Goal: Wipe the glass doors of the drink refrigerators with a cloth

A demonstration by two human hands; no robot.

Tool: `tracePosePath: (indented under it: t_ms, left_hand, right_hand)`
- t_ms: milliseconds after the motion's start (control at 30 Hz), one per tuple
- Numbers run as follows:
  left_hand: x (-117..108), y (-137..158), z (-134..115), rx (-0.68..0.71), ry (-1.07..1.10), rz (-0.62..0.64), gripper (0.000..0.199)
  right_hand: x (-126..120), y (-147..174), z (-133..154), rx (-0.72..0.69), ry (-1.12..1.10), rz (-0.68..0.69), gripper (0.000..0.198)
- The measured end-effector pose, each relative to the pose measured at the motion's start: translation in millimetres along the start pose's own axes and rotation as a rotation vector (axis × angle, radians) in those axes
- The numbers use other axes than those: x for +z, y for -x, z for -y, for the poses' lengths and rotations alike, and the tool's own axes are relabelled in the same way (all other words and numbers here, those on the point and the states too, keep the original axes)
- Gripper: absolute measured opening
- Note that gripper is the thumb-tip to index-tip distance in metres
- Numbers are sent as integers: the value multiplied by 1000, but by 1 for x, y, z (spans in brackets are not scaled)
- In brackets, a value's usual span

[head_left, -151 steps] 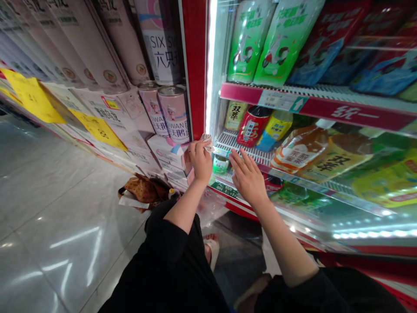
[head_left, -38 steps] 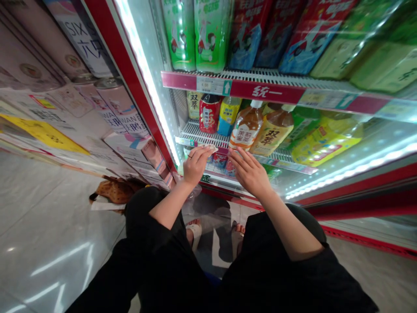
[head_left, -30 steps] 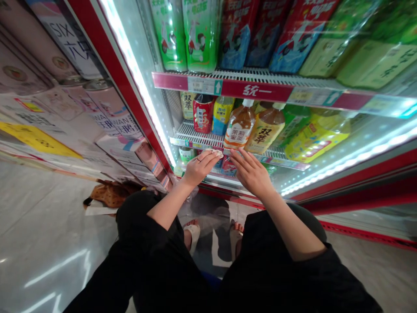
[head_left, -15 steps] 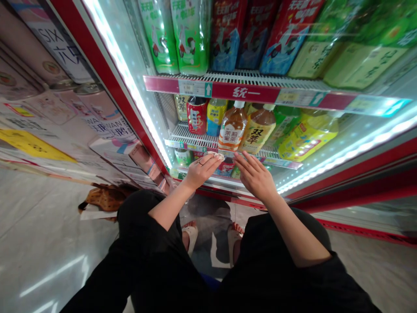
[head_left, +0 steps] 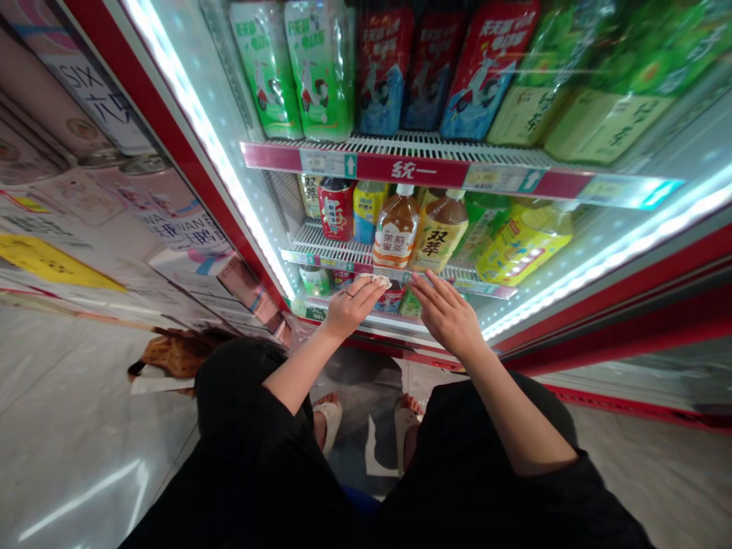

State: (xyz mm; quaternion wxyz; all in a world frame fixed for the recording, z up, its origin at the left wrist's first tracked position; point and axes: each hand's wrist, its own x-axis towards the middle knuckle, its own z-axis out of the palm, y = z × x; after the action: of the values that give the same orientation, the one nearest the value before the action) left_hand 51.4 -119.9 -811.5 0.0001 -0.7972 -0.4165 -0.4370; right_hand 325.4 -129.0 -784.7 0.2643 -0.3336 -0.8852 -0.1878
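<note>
My left hand [head_left: 351, 309], with a ring on one finger, is closed on a crumpled white cloth or tissue [head_left: 382, 281] at its fingertips. To its right, my right hand [head_left: 451, 314] has its fingers stretched out, and nothing shows in it. Both hands are at the front edge of the middle cooler shelf [head_left: 480, 285]; I cannot tell whether they touch it. Just behind them stand an orange-labelled tea bottle [head_left: 394, 235] and a yellow-labelled drink bottle [head_left: 439, 235]. The palms are hidden.
Green, red and blue bottles stand on the upper shelf [head_left: 377, 160]. More bottles fill the middle and lowest shelves. Bright light strips [head_left: 220, 164] line the cooler's red frame. Stacked pink cartons [head_left: 188, 229] stand on the left, and a brown bag [head_left: 171, 354] lies on the floor.
The whole view has shifted slightly, with the shelves and bottles now a little further left. Both hands stay at the shelf edge, the left one still with the white cloth or tissue.
</note>
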Motion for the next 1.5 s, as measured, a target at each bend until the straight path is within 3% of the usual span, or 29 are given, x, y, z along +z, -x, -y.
tracePosePath:
  t_ms: [167,333,433,600,700,900,1067,1200,1367,1433,1500]
  left_hand:
    - [7,-13,-9,99,-43,30,30]
    - [18,-23,-11,140,-119,-147,31]
    - [31,-16,-15,167,-147,-240,28]
    - [46,-13,-29,286,-143,-196,26]
    - [43,-27,-41,325,-186,-181,29]
    - [36,-48,-59,352,-469,-365,27]
    - [54,-27,-60,425,-510,-242,22]
    - [62,-33,-69,488,-498,-183,21]
    - [67,-51,-84,327,-477,-244,31]
    - [72,-48,-86,290,-476,-195,35]
    - [78,-40,-84,343,-484,-117,31]
  right_hand:
    - [0,8,-6,15,-19,-15,61]
    - [-1,13,-9,84,-85,17,76]
    - [-5,16,-10,83,-60,11,74]
    - [-10,21,-14,105,-22,4,70]
    - [-9,25,-18,71,-34,-79,71]
    - [-9,37,-25,109,-70,-111,66]
    - [-14,50,-30,208,-130,-85,61]
    - [-17,60,-34,258,-152,-63,58]
    - [-20,71,-40,257,-97,-67,55]
    - [-22,75,-42,270,-88,-76,56]
    - [-23,78,-43,291,-78,-83,58]
